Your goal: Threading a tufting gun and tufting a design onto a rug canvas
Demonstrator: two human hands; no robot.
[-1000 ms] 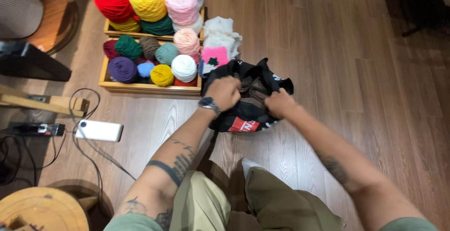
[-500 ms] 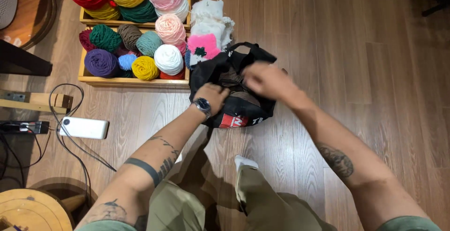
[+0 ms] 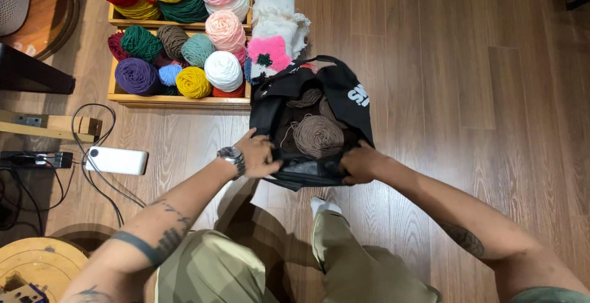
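A black cloth bag (image 3: 344,94) lies open on the wooden floor in front of me. Inside it sits a brown ball of yarn (image 3: 318,136), with more brown yarn behind it. My left hand (image 3: 258,154), a watch on its wrist, grips the bag's near left rim. My right hand (image 3: 361,163) grips the near right rim. Together the two hands hold the bag's mouth spread apart.
A wooden crate (image 3: 178,99) of several coloured yarn balls stands at the back left, with white and pink knitted pieces (image 3: 275,32) beside it. A white power bank (image 3: 117,160) and black cables (image 3: 92,125) lie at the left. A round wooden stool (image 3: 37,266) is near left.
Both hands came down from the bag's top to its near rim and pulled it apart, so the brown yarn inside shows. The view has shifted closer over the bag.
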